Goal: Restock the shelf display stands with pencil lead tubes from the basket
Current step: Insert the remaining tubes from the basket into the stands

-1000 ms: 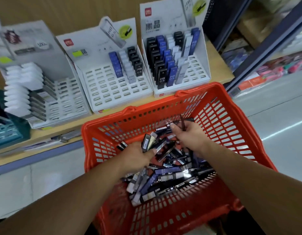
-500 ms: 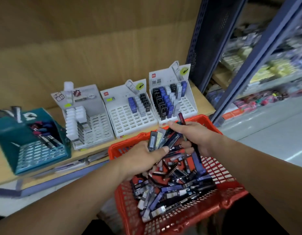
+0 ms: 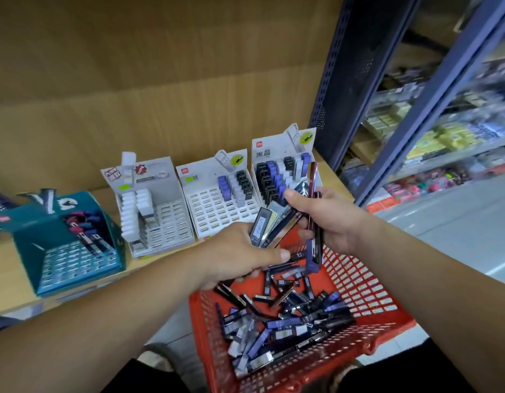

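Wooden shelf (image 3: 10, 276) behind; over basket (image 3: 370, 293), left hand (image 3: 240, 253) and right hand (image 3: 333, 219), each grip tight on lead tubes (image 3: 261, 226).

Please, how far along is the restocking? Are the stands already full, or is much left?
Only partly done. The right white stand has several rows filled; the middle white stand is filled only at its back, most slots empty. In hand: the left hand and right hand each grip a bunch of tubes above the red basket. Left: a pile of loose tubes lies in the basket.
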